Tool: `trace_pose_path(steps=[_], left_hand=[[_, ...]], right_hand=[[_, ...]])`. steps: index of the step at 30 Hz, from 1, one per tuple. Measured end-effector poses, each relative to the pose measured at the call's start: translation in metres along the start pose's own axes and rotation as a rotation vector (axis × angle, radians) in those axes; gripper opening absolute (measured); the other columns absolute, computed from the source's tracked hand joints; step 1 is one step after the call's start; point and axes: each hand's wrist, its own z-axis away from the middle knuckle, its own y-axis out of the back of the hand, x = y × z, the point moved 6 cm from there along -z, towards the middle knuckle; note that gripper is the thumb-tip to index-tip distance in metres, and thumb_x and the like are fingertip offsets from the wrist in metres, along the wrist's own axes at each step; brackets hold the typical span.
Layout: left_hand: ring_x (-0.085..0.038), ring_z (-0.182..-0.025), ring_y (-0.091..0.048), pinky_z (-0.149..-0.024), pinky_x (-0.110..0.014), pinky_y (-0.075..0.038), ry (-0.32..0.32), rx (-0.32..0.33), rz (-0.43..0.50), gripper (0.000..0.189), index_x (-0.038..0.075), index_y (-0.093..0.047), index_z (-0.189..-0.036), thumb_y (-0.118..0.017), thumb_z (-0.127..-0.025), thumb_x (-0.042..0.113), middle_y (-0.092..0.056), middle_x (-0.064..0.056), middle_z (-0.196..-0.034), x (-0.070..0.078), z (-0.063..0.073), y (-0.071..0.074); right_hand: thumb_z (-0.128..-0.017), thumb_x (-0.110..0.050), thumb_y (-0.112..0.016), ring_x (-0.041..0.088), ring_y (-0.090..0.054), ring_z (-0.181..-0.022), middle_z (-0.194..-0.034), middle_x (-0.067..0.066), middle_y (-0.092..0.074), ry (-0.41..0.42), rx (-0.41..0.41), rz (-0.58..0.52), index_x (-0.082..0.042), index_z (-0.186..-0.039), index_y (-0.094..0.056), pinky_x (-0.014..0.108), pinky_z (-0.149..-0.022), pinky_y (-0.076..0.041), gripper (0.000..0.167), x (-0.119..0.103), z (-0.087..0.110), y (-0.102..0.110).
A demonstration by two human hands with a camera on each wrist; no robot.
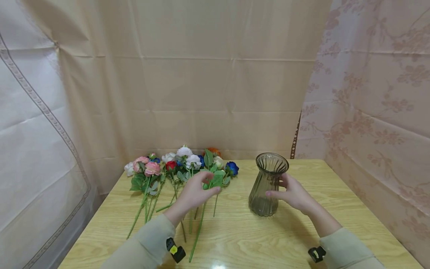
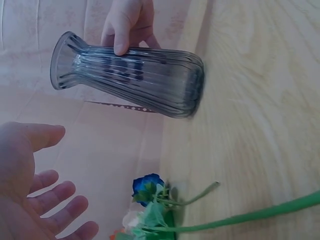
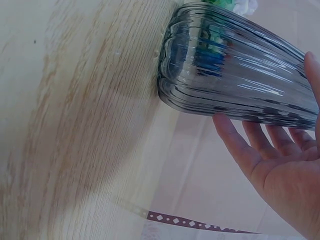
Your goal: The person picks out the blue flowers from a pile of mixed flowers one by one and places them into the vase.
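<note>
Ribbed glass vase (image 1: 268, 184) stood upright right of frame centre on the wooden table (image 1: 336, 209). Right hand (image 1: 295, 194) cupped its side, fingers only lightly curved, apparently steadying it. Left hand (image 1: 196, 193), fingers relaxed and gripping nothing, hovered over the artificial flowers (image 1: 178, 164) lying left of centre.

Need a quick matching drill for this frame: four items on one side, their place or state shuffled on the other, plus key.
1. vase
2. left hand
3. right hand
4. blue flower

A. lies at the right end of the flower row
B. over the green stems, fingers relaxed
C. stands upright on the table, empty
D. touches the vase's side

Pairs: 1-C, 2-B, 3-D, 4-A
</note>
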Motion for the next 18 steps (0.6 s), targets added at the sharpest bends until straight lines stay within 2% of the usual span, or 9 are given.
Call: trace_pose_path(steps=[9,18], left_hand=[[-0.026,-0.113,-0.062,-0.085,-0.045,-0.054,-0.011,0.01,0.014,0.049,0.016,-0.062,-0.132,-0.076,-0.092,0.042,-0.063,0.001,-0.128,0.018,-0.014,0.006],[-0.02,-0.113,-0.061,-0.082,-0.041,-0.054,-0.016,-0.007,-0.011,0.058,0.022,-0.057,-0.142,-0.075,-0.092,0.046,-0.061,0.004,-0.132,0.037,-0.026,0.005]], right_hand=[[-0.086,-0.033,-0.085,0.053,-0.042,-0.135,-0.149,0.027,-0.044,0.005,0.002,-0.005,-0.005,-0.155,-0.034,0.067,-0.102,-0.04,0.09,-0.001,0.0,-0.001],[-0.085,-0.032,-0.085,0.052,-0.044,-0.134,-0.149,0.025,-0.045,0.016,0.006,-0.009,-0.006,-0.155,-0.034,0.066,-0.101,-0.042,0.091,0.0,-0.001,-0.001]])
